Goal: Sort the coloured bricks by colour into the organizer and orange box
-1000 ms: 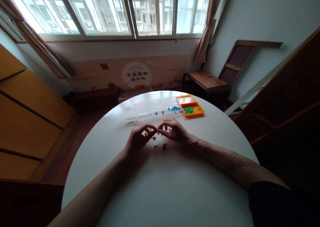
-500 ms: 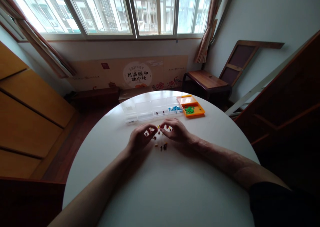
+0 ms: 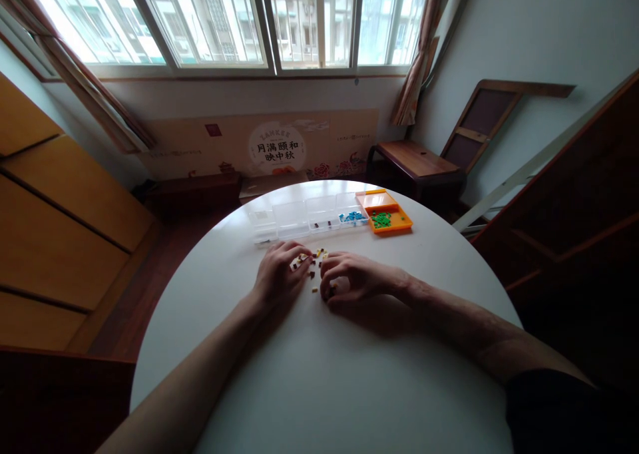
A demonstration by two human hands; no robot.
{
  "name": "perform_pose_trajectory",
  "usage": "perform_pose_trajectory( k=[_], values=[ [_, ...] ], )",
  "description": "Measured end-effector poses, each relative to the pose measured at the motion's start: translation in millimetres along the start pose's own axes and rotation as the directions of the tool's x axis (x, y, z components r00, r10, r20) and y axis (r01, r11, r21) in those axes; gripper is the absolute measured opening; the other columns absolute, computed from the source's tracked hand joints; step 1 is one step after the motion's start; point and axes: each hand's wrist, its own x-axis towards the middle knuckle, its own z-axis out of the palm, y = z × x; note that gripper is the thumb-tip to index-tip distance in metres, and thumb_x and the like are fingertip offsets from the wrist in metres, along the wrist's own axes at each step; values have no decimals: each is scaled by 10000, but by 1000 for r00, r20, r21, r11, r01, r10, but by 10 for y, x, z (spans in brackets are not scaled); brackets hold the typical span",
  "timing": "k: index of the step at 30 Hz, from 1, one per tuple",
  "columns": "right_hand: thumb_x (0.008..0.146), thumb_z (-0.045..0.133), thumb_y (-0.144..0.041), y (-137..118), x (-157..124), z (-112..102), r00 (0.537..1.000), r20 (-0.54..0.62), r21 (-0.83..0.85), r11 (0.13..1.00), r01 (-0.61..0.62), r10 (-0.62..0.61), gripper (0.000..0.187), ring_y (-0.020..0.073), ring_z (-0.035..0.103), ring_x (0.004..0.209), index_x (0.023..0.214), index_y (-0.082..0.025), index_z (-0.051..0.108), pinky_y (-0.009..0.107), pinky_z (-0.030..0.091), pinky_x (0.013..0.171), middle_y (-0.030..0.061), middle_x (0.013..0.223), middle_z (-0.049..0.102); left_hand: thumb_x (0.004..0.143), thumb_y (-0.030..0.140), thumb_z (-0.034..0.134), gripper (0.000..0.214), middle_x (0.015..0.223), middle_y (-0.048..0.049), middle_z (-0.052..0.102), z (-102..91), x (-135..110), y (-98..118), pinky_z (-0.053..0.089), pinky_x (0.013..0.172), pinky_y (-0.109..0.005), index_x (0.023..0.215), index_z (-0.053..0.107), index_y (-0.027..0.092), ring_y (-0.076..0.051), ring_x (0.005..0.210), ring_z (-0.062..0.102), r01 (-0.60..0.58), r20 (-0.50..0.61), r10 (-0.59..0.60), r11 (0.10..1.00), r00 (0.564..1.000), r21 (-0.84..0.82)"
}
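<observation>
Several small pieces (image 3: 312, 275) beside left hand (image 3: 283, 267), loosely curled; right hand (image 3: 355, 277) arched around others; both grips unclear.

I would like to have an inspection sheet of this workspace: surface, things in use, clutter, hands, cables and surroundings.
Surface: white table, rounded far edge.
Things in use: clear box with blue pieces; open orange box with green pieces beside it.
Clutter: brown and yellow pieces scattered loose.
Hands: left hand and right hand curled at the loose pieces, apart; grip unclear.
Cables: nothing seen.
Surroundings: window ahead, curtains, wooden seat beyond the table.
</observation>
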Motion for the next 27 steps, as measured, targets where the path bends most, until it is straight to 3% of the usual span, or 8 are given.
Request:
perform_pose_trajectory(
  k=[7, 11, 13, 16, 19, 23, 27],
  values=[
    [991, 818, -224, 68, -3, 111, 999, -47, -69, 997, 19, -22, 54, 193, 698, 1016, 1032, -255, 834, 337, 535, 997, 46, 1035, 761, 1041, 282, 688, 123, 1098, -50, 805, -1, 2, 10, 544, 951, -418, 1019, 804, 249, -262, 1030, 703, 16, 3, -16, 1000, 1000, -4],
    [1019, 792, -261, 127, 32, 66, 986, -167, -53, 998, -18, 9, 31, 193, 725, 995, 1029, -249, 818, 340, 565, 981, 51, 1049, 785, 1040, 279, 680, 127, 1093, -52, 802, -18, 5, 17, 542, 969, -420, 1024, 802, 249, -260, 1027, 706, 25, 18, -25, 1000, 1000, -12],
    [1038, 764, -276, 206, 65, -19, 956, -283, -73, 993, -97, 73, 63, 188, 722, 935, 1030, -244, 818, 335, 579, 915, 51, 1029, 787, 1024, 278, 699, 108, 1097, -51, 796, -32, 4, 32, 544, 965, -418, 1023, 804, 254, -260, 1025, 706, 42, 32, -42, 999, 999, -22],
    [1034, 756, -270, 391, 132, -192, 865, -464, -126, 952, -278, 192, 81, 183, 699, 863, 1019, -233, 826, 333, 574, 845, 46, 998, 779, 997, 294, 740, 84, 1110, -47, 786, -48, -1, 58, 545, 967, -418, 1009, 820, 272, -258, 1013, 706, 62, 58, -59, 997, 997, -41],
    [1011, 765, -224, 600, 216, -355, 794, -553, -199, 886, -420, 252, 74, 186, 690, 847, 989, -222, 835, 347, 552, 859, 51, 991, 784, 969, 340, 791, 69, 1115, -42, 780, -52, -5, 72, 545, 970, -416, 982, 834, 287, -251, 999, 715, 60, 77, -55, 997, 996, -56],
    [994, 779, -192, 817, 302, -448, 788, -556, -321, 806, -498, 265, 68, 196, 686, 876, 999, -216, 842, 378, 516, 938, 55, 1002, 788, 963, 348, 802, 67, 1095, -31, 782, -50, -9, 73, 541, 944, -399, 955, 835, 290, -237, 971, 725, 62, 69, -57, 995, 996, -74],
    [976, 779, -171, 891, 291, -402, 778, -552, -309, 794, -524, 299, 105, 180, 683, 844, 1060, -206, 832, 362, 515, 907, 53, 1025, 785, 974, 322, 780, 87, 1020, -22, 789, -50, -5, 74, 538, 916, -379, 916, 826, 276, -217, 891, 718, 100, 66, -95, 991, 993, -85]
  ],
)
